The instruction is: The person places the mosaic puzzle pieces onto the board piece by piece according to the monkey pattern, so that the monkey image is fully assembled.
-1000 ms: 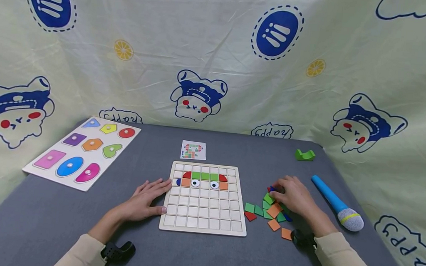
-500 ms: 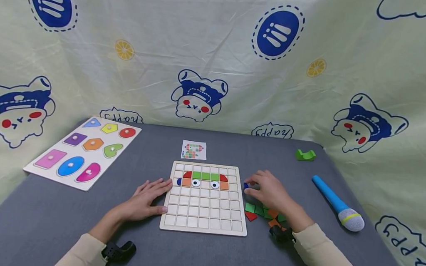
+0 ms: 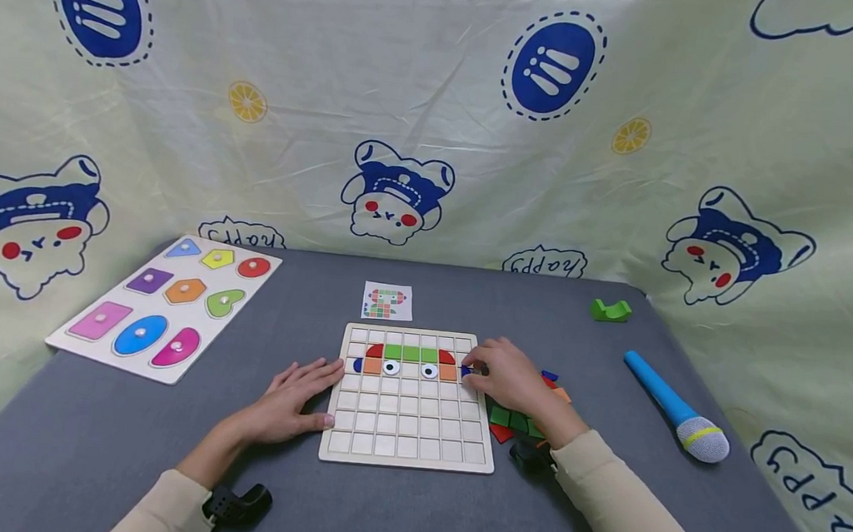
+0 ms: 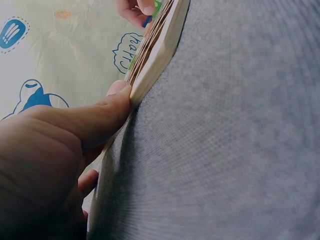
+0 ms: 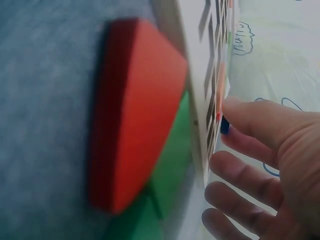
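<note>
A wooden grid board (image 3: 406, 425) lies in the middle of the table, its upper rows holding red, green, orange and blue tiles and two eye tiles. Against the board's left edge rests my left hand (image 3: 300, 402), fingers extended, with the thumb touching the rim in the left wrist view. My right hand (image 3: 511, 381) is over the board's right edge and pinches a small blue tile (image 5: 225, 125) between thumb and index finger, beside the orange tile in the second row. The other right fingers are spread apart.
Loose green tiles (image 3: 508, 419) and a red tile (image 3: 501, 433) lie right of the board, partly under the right hand. A picture card (image 3: 388, 302) sits behind the board. Around them are a shape puzzle (image 3: 120, 284), a toy microphone (image 3: 661, 389) and a green block (image 3: 611, 311).
My right hand has taken a blue tile from the loose pile and moved left with it to the board's right edge. The left hand has stayed in place.
</note>
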Demonstrator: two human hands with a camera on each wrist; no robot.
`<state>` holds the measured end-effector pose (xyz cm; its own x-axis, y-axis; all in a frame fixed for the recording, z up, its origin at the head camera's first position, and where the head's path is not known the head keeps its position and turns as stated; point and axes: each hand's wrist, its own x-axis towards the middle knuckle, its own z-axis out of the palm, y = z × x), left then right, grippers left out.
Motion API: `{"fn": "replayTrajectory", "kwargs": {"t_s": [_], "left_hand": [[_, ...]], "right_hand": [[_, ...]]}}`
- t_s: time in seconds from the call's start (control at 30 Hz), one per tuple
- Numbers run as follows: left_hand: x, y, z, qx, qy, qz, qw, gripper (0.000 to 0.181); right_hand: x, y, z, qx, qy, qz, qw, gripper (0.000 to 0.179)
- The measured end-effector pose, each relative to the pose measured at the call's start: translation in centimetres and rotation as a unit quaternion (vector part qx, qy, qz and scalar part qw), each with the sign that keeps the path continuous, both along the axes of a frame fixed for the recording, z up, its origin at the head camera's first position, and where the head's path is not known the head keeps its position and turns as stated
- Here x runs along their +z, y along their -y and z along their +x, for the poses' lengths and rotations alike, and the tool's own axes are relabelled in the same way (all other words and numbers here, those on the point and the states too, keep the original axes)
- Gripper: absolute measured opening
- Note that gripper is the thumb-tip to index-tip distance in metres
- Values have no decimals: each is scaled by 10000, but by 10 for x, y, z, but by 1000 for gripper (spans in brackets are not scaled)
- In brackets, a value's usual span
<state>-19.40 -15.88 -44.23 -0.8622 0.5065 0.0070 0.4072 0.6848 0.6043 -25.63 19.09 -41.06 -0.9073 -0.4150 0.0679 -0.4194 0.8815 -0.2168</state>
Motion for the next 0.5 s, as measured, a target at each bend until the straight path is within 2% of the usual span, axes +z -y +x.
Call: {"fn": "replayTrajectory", "kwargs": {"t_s": [0.5], "left_hand": [[1,0,0,18,44,12,10000,73]], "right_hand": [[-5,3,-3,132,-70,43,9999,20]]}}
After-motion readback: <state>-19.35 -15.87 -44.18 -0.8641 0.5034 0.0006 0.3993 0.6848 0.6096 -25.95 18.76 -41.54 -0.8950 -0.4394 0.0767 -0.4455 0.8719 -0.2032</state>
